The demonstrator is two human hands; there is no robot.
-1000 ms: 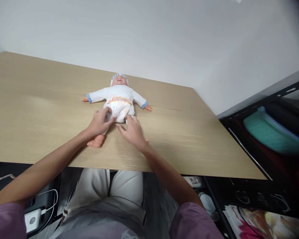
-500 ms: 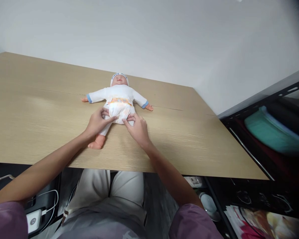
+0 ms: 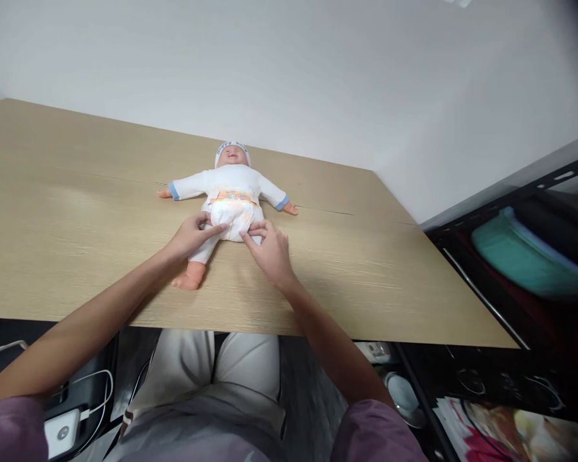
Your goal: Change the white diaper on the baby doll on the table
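Diaper (image 3: 233,214): mid-frame, on the doll (image 3: 234,182); looks thin and puckered, so I'd ease both leg edges evenly and lightly.
Left hand (image 3: 190,236): half curled, thumb apart from fingers at one edge; can't tell if it grips.
Right hand (image 3: 271,251): thumb and fingertips nearly meeting at the other edge; hold unclear.
Top (image 3: 235,172): soft-looking, white.
Foot (image 3: 191,276): rounded, smooth, left of centre.
Table (image 3: 356,269): flat, wood-grained.

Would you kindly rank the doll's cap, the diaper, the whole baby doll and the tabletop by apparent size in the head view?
Largest to smallest:
tabletop
whole baby doll
diaper
doll's cap
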